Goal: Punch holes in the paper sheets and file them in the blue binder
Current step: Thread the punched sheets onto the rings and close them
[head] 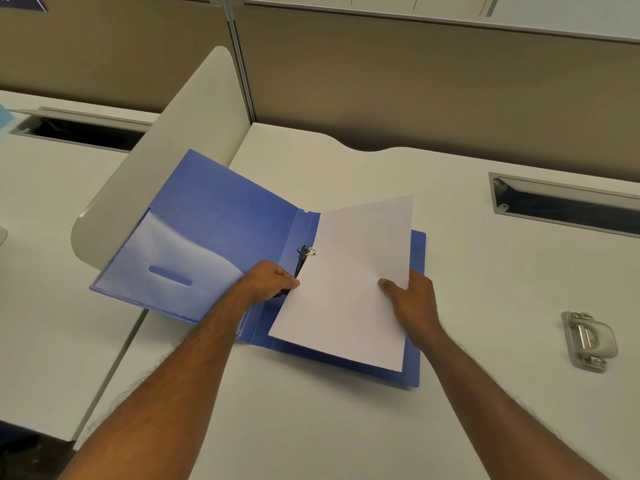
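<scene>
Hiding the binder (207, 216) ring (lower one): paper sheets (349, 282).

You are looking down at a white desk (346, 427) backed by a tan fabric partition wall (433, 88), with a rounded white divider panel (166, 157) standing upright on its left edge between it and a neighbouring white desk (45, 271). Each desk has a long, metal-framed cable slot near the partition: one at your far right (568, 206), and one at the far left (79, 128). At the top left corner, a scrap of dark blue sign (26, 2) shows.
</scene>
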`<state>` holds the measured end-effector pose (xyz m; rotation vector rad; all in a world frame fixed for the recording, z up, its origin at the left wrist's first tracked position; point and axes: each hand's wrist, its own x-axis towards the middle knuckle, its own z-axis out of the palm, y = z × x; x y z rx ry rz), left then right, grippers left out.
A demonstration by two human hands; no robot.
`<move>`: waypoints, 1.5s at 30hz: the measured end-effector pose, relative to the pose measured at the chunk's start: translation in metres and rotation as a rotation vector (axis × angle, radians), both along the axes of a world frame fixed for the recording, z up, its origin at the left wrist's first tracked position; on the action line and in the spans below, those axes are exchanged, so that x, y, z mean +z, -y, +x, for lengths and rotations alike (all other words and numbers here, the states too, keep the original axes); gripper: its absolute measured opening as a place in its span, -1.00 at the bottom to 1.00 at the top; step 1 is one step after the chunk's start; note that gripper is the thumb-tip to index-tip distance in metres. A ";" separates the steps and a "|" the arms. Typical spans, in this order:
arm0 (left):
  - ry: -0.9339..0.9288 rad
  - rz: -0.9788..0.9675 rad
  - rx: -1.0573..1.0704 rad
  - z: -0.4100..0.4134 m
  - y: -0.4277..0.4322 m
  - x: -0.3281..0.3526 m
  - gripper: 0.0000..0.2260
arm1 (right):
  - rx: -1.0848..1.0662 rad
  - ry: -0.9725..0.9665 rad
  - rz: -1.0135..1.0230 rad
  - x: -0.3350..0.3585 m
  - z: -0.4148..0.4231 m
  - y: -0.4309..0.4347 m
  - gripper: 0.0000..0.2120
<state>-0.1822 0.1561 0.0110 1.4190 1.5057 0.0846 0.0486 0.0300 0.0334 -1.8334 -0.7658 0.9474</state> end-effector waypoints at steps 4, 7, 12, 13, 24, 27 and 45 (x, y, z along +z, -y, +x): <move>0.012 -0.020 0.016 0.000 -0.001 0.000 -0.73 | 0.031 0.043 0.016 0.007 -0.003 -0.003 -0.69; 0.016 -0.031 0.016 0.001 -0.001 0.001 -0.74 | 0.032 0.040 0.020 0.009 -0.002 -0.005 -0.70; 0.041 -0.047 0.023 0.003 0.001 0.000 -0.74 | 0.018 0.005 -0.034 0.004 0.008 -0.006 -0.70; 0.050 -0.052 0.022 0.003 0.002 0.000 -0.74 | 0.021 0.004 -0.045 0.003 0.011 -0.006 -0.69; 0.113 -0.066 0.058 -0.001 0.005 0.000 -0.78 | 0.058 -0.070 -0.054 0.000 0.009 -0.003 -0.77; 0.120 -0.069 0.065 -0.003 0.003 0.000 -0.76 | 0.044 -0.092 -0.049 -0.001 0.005 -0.001 -0.77; 0.060 -0.098 -0.013 -0.002 -0.005 0.002 -0.72 | 0.047 -0.125 -0.024 0.004 0.007 -0.001 -0.73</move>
